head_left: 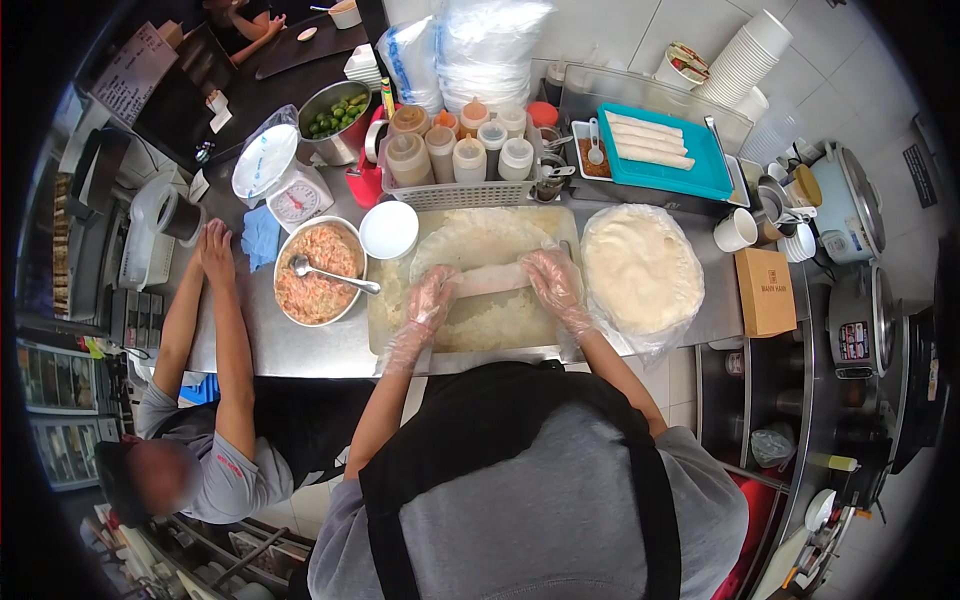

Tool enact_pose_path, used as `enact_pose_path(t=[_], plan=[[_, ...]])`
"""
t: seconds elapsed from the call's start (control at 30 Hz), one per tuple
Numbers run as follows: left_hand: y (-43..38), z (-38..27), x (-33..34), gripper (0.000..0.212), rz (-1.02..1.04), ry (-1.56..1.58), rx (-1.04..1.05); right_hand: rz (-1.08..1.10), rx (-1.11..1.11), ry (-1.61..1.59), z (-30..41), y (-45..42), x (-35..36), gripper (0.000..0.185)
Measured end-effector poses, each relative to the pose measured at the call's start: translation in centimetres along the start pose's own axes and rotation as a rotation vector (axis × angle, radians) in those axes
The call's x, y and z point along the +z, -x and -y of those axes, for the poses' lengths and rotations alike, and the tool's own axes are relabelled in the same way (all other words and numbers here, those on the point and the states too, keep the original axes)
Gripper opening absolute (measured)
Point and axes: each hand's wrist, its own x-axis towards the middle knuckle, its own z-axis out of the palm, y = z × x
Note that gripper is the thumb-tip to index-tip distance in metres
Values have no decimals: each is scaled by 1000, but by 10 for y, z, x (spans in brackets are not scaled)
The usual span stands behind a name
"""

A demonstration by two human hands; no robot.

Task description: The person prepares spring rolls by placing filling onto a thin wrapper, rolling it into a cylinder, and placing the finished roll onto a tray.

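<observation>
My left hand (433,298), in a clear plastic glove, grips one end of a pale rolled wrapper (491,280). The other end is in my gloved right hand (553,281). The roll lies over a worn cutting board (472,330), just in front of a flat round wrapper sheet (484,236). Left of the board stands a white bowl of orange-flecked filling (319,247), with a metal spoon (330,275) resting in it. A small white dish (388,229) overlaps the board's far left corner. To the right sits a plastic-covered round stack of pale wrappers (642,262).
Behind the board is a basket of squeeze bottles (457,193). A turquoise tray (709,176) holds several white rolls. Farther left are a kitchen scale (298,201) and a co-worker's hands (216,244) on the counter. A brown paper box (765,292) stands at the right.
</observation>
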Motion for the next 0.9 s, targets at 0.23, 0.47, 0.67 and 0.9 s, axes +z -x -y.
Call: enact_pose_path(t=[0.23, 0.47, 0.67, 0.9], plan=[[-34, 24, 8, 17, -41, -292, 107, 83, 148, 74, -18, -26, 14, 20], [-42, 36, 16, 22, -76, -286, 37, 42, -182, 312, 0, -16, 24, 41], [-44, 28, 13, 23, -14, -326, -5, 400, -339, 505, 24, 5, 48, 58], [-43, 32, 16, 21, -66, -374, 14, 396, -178, 445, 25, 4, 29, 59]])
